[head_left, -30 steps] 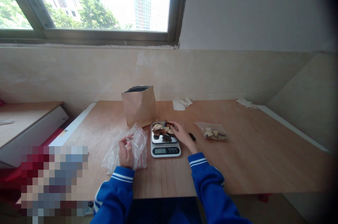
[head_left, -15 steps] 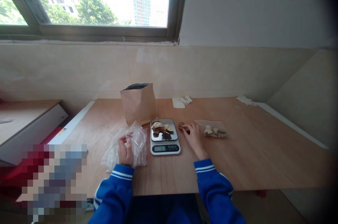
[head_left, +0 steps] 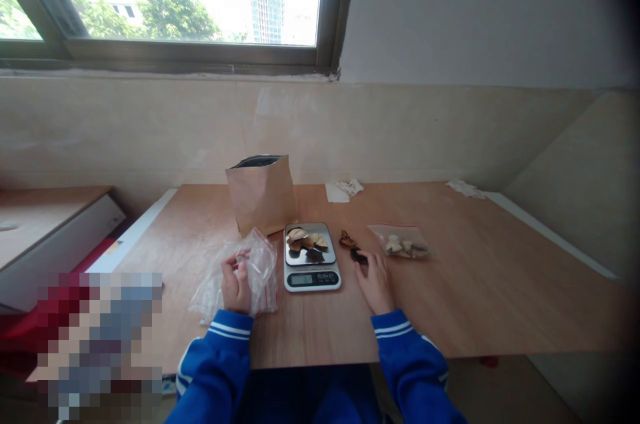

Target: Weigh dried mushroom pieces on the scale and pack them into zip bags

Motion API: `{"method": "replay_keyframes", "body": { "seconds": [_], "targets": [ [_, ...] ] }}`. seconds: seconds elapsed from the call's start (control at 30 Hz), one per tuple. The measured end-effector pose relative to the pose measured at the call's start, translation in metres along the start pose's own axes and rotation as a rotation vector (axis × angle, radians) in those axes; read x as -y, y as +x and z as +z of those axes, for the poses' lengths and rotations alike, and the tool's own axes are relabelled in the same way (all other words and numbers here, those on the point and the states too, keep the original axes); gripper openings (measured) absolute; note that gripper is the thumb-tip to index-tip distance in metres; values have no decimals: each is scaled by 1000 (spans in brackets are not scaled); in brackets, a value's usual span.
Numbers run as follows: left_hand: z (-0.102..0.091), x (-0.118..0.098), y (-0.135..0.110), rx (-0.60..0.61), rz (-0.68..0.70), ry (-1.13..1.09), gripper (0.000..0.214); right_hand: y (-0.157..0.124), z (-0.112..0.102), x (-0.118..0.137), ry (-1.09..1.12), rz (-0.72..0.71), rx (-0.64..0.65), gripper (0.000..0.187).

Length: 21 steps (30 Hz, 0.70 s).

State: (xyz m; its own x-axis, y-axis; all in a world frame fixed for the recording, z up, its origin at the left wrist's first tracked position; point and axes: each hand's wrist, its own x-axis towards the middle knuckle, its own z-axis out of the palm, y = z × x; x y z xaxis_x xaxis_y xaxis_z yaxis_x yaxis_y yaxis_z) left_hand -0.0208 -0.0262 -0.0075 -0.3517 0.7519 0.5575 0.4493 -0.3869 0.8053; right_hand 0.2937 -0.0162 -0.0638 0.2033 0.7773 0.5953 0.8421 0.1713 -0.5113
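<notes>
Left grip: closed, pinching a clear zip bag.
Scale: digital scale on the desk, dried slices on its pan.
Right grip: fingertips against a dark piece, closure unclear; brown piece just beyond.
Far right: small bag of pale pieces, near the grip.

Head-worn view, looking forward and down across the surface.

The camera sits just behind the surface's near edge and faces its far edge, where a tiled wall rises beneath a window. The left hand and right hand sit in the lower middle of the frame, fairly close to the lens. The far edge lies well off, and a plain side wall fills the upper right.
</notes>
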Motion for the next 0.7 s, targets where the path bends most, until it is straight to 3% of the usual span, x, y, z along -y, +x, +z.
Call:
{"method": "replay_keyframes", "body": {
  "seconds": [0.27, 0.5, 0.7],
  "targets": [
    [0, 2, -1, 19, -19, 23, 34, 2, -10, 17, 72, -10, -34, 22],
    [-1, 3, -1, 3, -7, 58, 36, 9, -15, 57, 224, -141, 98, 18],
    [-3, -1, -1, -70, 95, 119, 31, 6, -11, 63, 242, -97, 26, 15]
  ]
}}
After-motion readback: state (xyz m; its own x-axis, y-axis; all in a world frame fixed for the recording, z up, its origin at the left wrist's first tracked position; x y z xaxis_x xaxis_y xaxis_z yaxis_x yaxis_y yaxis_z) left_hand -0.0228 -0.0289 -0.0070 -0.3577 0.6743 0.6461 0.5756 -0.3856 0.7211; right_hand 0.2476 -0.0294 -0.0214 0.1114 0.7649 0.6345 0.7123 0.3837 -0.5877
